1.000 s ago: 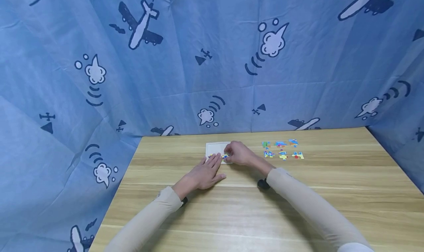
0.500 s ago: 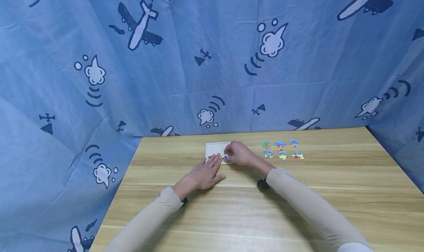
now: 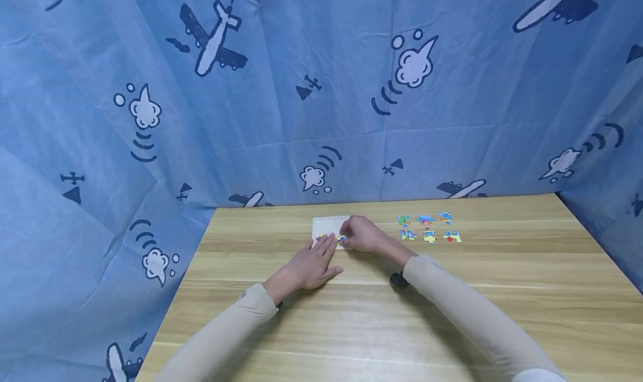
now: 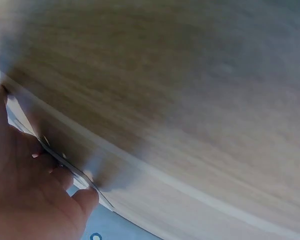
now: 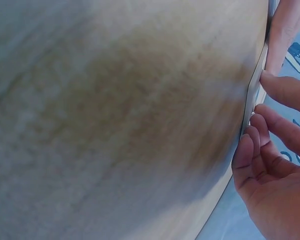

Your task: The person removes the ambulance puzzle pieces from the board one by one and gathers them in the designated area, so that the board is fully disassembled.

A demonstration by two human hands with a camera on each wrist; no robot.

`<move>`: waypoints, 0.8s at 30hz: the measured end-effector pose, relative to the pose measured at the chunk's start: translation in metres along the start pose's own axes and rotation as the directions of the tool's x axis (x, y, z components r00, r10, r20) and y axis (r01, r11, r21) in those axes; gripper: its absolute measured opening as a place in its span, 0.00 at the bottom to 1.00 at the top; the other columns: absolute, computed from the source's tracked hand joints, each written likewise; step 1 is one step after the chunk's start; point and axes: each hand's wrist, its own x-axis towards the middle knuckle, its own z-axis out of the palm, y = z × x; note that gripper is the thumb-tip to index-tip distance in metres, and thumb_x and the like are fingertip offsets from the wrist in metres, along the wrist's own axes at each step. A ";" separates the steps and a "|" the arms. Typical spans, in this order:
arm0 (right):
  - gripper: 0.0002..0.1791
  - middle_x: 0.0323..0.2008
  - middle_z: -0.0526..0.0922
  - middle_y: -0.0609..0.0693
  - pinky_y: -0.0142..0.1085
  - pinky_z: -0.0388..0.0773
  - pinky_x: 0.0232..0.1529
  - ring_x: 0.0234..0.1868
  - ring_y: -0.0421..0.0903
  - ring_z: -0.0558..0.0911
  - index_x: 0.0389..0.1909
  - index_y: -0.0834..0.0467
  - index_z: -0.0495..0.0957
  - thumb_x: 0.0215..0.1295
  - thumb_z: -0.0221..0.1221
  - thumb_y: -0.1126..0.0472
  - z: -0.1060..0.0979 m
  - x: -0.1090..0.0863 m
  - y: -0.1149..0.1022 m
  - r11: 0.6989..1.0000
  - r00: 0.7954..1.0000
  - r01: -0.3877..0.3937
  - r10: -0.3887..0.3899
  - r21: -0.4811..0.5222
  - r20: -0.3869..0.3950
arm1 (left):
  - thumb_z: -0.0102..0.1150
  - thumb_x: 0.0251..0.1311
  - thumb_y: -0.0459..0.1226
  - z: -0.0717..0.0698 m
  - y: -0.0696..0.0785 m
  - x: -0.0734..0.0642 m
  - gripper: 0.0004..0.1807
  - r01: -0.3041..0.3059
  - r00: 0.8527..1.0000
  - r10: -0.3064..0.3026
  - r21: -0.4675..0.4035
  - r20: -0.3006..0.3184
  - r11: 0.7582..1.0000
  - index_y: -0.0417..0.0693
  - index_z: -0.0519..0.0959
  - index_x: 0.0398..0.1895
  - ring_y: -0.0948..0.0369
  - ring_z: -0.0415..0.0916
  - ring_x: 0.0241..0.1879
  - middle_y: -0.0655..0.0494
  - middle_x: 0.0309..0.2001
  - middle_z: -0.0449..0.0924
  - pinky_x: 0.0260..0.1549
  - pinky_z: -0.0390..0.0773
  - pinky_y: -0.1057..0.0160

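A shallow white puzzle tray (image 3: 329, 224) lies near the back of the table, with some colourful puzzle pieces along its front side. My left hand (image 3: 312, 263) rests on the tray's near part, fingers straight and covering some of those pieces. Beside it, my right hand (image 3: 363, 234) has thumb and fingers curled at the tray's right front, pinching a small yellow and blue puzzle piece (image 3: 342, 239). Both wrist views show the tray edge-on: the left hand (image 4: 35, 185) lies along it and the right hand (image 5: 275, 160) bends its fingers at its rim. The pinched piece is mostly hidden.
Right of the tray, several loose puzzle pieces lie in two rows, among them a green one (image 3: 403, 220) and a yellow one with red (image 3: 451, 236). A blue curtain (image 3: 341, 91) with printed aeroplanes hangs behind the wooden table (image 3: 382, 326).
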 end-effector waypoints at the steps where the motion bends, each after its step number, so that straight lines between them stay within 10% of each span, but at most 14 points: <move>1: 0.15 0.40 0.92 0.57 0.46 0.87 0.53 0.42 0.49 0.88 0.46 0.66 0.88 0.61 0.72 0.63 0.000 0.000 0.000 1.000 1.000 0.001 -0.001 -0.004 0.000 | 0.33 0.82 0.62 0.000 0.000 0.000 0.43 0.000 1.000 0.000 0.003 -0.001 1.000 0.44 0.46 0.86 0.52 0.44 0.87 0.49 0.87 0.43 0.84 0.54 0.45; 24: 0.12 0.31 0.82 0.52 0.39 0.80 0.42 0.34 0.44 0.78 0.40 0.63 0.82 0.58 0.72 0.65 0.000 -0.001 -0.002 0.999 0.999 0.006 -0.004 0.032 -0.038 | 0.32 0.82 0.61 -0.002 0.002 -0.001 0.43 0.013 1.000 -0.014 0.019 0.009 1.000 0.44 0.47 0.86 0.53 0.45 0.87 0.50 0.87 0.43 0.84 0.54 0.45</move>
